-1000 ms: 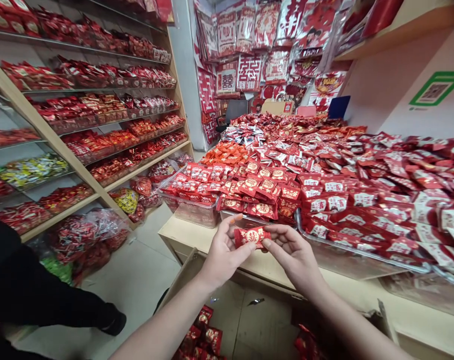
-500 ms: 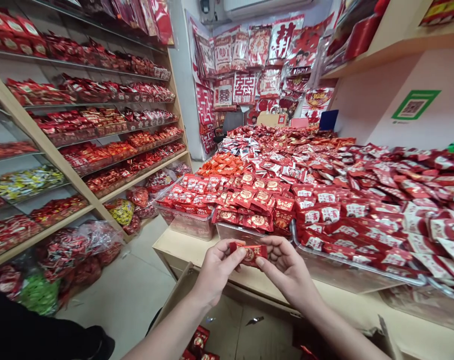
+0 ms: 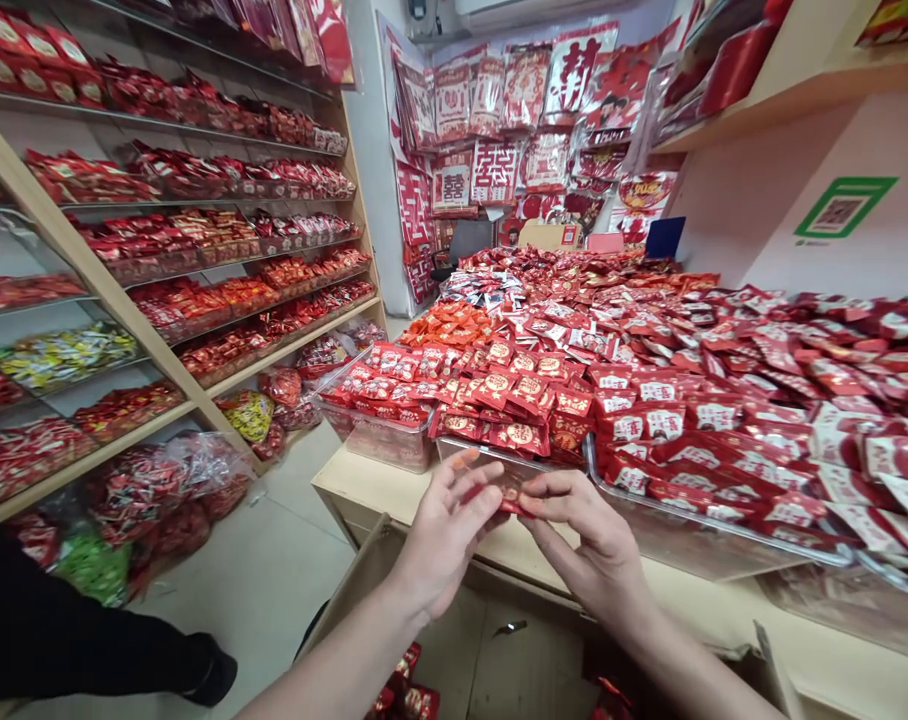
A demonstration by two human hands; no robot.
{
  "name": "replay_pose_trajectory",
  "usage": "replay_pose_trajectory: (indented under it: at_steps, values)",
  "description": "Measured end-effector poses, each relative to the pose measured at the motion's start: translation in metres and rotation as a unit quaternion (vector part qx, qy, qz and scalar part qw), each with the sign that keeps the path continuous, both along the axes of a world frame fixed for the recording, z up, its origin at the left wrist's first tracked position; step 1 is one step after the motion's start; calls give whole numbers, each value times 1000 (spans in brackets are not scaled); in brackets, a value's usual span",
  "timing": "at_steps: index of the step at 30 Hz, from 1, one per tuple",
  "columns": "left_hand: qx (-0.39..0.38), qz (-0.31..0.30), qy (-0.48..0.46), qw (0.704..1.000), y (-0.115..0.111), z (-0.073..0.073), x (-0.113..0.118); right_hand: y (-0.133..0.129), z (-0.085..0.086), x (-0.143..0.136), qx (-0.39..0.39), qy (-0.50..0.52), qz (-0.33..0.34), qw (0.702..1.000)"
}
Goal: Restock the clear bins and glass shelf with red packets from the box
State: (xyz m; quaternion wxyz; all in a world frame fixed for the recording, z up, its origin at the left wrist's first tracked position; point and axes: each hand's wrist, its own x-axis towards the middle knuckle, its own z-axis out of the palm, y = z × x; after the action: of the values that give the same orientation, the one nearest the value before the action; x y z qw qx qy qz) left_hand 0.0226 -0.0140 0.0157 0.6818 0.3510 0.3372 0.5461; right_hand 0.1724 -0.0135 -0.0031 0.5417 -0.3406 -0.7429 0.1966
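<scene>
Between my two hands is a small red candy packet (image 3: 512,498), held at its ends and partly covered by the fingers. My left hand (image 3: 450,525) pinches its left side with thumb and fingers. At the right end, the thumb and fingertips of my right hand (image 3: 585,525) are closed on it. Just beyond my hands, a clear plastic bin (image 3: 491,458) is heaped with red and gold packets (image 3: 520,435). Below my forearms is an open cardboard box (image 3: 364,572) with several red packets (image 3: 416,697) in its lower left.
To the right, a larger clear bin (image 3: 694,530) holds red packets with white labels. Another bin (image 3: 386,440) stands left on the wooden table (image 3: 349,480). Loaded shelves (image 3: 274,350) line the left wall. A person's dark-clothed leg (image 3: 71,630) is at lower left.
The packet has been tilted, so less of its printed front shows. My left fingers have lifted and spread slightly, and my right fingers have closed over its right end. The view shifted slightly.
</scene>
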Motion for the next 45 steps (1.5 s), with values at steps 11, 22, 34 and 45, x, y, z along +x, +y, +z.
replay_pose_trajectory:
  at_steps: [11, 22, 34, 45]
  values:
    - [96, 60, 104, 988, 4, -3, 0, 5, -5, -5, -247, 182, 14, 951]
    - [77, 40, 89, 992, 4, -6, 0, 6, -1, -4, -287, 172, 45, 941]
    - [53, 10, 144, 988, 2, -16, -5, 4, -5, -3, -275, 86, 79, 954]
    - [4, -2, 41, 999, 3, -20, -6, 4, -8, -5, -255, 68, 56, 963]
